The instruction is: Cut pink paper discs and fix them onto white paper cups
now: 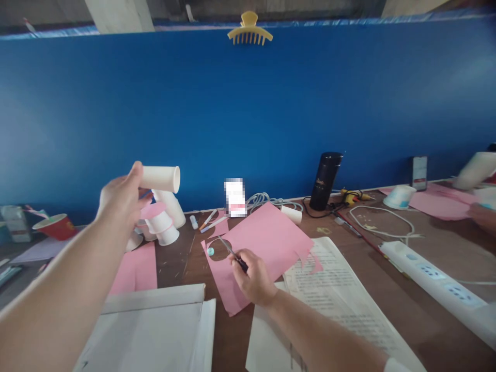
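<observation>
My left hand (pixel 121 194) is raised at the left, its fingers closed round a white paper cup (pixel 160 178) held sideways, mouth to the right. Just below it stand several white cups (pixel 167 230), with a pink paper disc (pixel 153 210) on top. My right hand (pixel 253 276) rests over a pink paper sheet (pixel 267 235) and grips a thin-bladed tool with a dark handle (pixel 241 262). The blade points up and left across a round hole in that sheet. Whether it is scissors or a knife, I cannot tell. A small light-blue piece (pixel 211 251) lies at the hole.
Behind the desk rises a blue partition (pixel 248 113). A lit phone (pixel 235 199), a black flask (pixel 326 181) and cables (pixel 267 201) stand along it. Printed pages (pixel 333 279) lie beneath my right arm, a power strip (pixel 437 284) to the right. Another person's hand (pixel 482 214) shows far right.
</observation>
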The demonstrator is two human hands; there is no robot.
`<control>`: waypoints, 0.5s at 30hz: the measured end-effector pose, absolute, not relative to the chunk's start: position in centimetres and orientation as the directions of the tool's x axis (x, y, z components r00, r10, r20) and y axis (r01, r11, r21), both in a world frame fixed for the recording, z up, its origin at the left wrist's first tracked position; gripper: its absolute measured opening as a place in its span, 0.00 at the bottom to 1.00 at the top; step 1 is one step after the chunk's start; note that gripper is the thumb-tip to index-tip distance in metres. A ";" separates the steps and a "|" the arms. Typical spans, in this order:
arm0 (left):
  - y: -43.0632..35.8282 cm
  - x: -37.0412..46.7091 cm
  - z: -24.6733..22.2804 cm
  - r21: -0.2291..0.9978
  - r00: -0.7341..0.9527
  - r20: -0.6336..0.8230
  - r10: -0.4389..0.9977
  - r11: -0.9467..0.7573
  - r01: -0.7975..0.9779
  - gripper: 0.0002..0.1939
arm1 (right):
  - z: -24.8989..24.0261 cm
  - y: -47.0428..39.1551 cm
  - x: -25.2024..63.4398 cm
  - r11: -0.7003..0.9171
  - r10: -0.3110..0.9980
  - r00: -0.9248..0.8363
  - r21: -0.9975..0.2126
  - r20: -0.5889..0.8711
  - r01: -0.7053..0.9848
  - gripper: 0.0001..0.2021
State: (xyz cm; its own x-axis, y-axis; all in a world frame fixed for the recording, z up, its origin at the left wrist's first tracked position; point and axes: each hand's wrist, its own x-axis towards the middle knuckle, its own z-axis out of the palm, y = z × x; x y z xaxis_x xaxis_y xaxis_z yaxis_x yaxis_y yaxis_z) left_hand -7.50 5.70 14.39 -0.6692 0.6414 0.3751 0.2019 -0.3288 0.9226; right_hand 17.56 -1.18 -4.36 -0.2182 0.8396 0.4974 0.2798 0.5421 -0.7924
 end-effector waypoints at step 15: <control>-2.0 0.7 -0.5 0.898 -0.412 0.436 0.800 -0.356 0.259 0.22 | -3.4 -0.8 19.8 0.358 0.909 0.123 -0.897 0.399 0.259 0.16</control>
